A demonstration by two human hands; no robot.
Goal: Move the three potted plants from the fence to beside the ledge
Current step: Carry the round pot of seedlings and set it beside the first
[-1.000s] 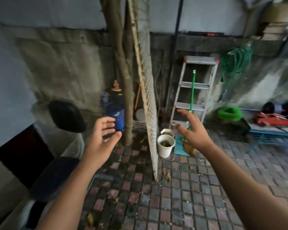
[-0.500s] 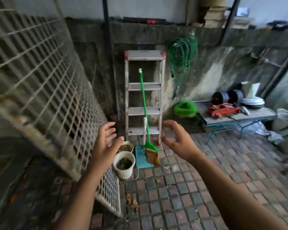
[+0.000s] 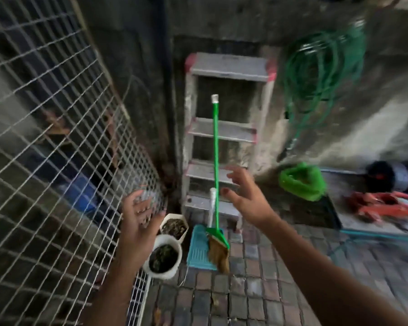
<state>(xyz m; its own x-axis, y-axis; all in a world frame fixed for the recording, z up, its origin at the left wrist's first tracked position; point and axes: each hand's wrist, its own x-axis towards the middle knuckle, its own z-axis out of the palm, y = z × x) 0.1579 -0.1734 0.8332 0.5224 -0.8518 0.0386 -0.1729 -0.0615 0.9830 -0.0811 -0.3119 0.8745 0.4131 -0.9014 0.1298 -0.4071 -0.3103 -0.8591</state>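
Note:
Two white pots stand on the brick floor at the foot of the wire mesh fence [image 3: 57, 142]. The round pot [image 3: 163, 257] holds dark soil and small green growth. Behind it stands a hexagonal pot [image 3: 174, 225] with dry soil. My left hand [image 3: 139, 222] hovers open, fingers spread, just left of and above the round pot, not touching it. My right hand [image 3: 245, 196] is open too, raised in front of the green broom's handle and the ladder. Only two pots show.
A green broom [image 3: 216, 165] and teal dustpan [image 3: 201, 248] lean against a grey stepladder [image 3: 226, 137] at the wall. A green hose [image 3: 316, 74] hangs on the wall. A green bag [image 3: 302, 181] and red tool [image 3: 386, 204] lie on a low table at right.
The view has moved closer to the pots and ladder, with the fence now filling the left. Both hands have stayed open and reached forward toward the pots.

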